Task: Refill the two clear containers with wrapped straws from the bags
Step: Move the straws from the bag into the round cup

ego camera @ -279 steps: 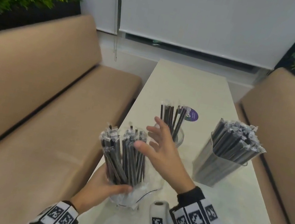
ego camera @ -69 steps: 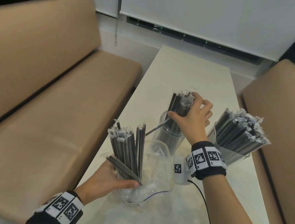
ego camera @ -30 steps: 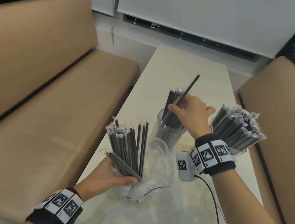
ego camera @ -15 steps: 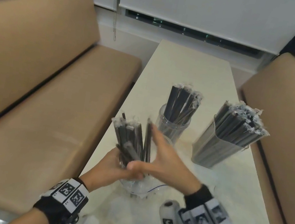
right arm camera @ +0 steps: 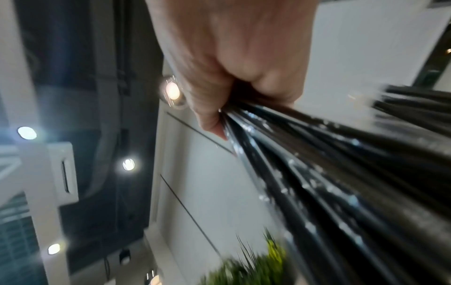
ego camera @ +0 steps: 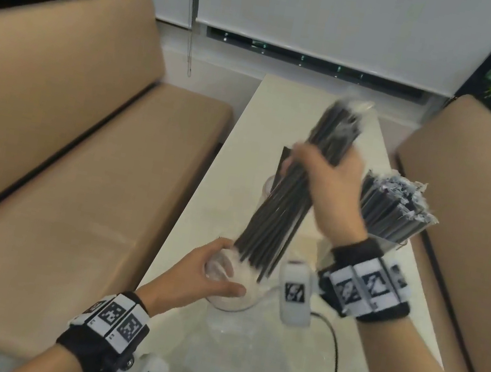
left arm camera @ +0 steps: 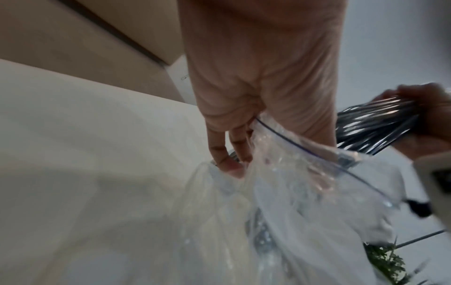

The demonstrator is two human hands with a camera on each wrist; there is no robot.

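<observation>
My right hand (ego camera: 329, 183) grips a thick bundle of black wrapped straws (ego camera: 285, 212) and holds it tilted in the air, lower ends just above the bag. My left hand (ego camera: 206, 276) grips the mouth of a clear plastic bag (ego camera: 229, 296) on the table. In the left wrist view its fingers (left arm camera: 227, 154) pinch the bag (left arm camera: 292, 192) beside its blue zip line. The right wrist view shows the fist (right arm camera: 231, 86) closed round the straws (right arm camera: 317, 164). Behind the bundle stands a round clear container (ego camera: 268, 184), mostly hidden. A second container packed with straws (ego camera: 396, 208) stands at the right.
The narrow white table (ego camera: 282, 111) runs between two tan benches, one on the left (ego camera: 80, 158) and one on the right (ego camera: 477, 208). A black cable (ego camera: 334, 363) trails from my right wrist over crumpled plastic near the front. Green plants stand in both far corners.
My right hand has closed round the straws in the bag and pulled them up and away, toward the round container. The left hand now holds only the bag.
</observation>
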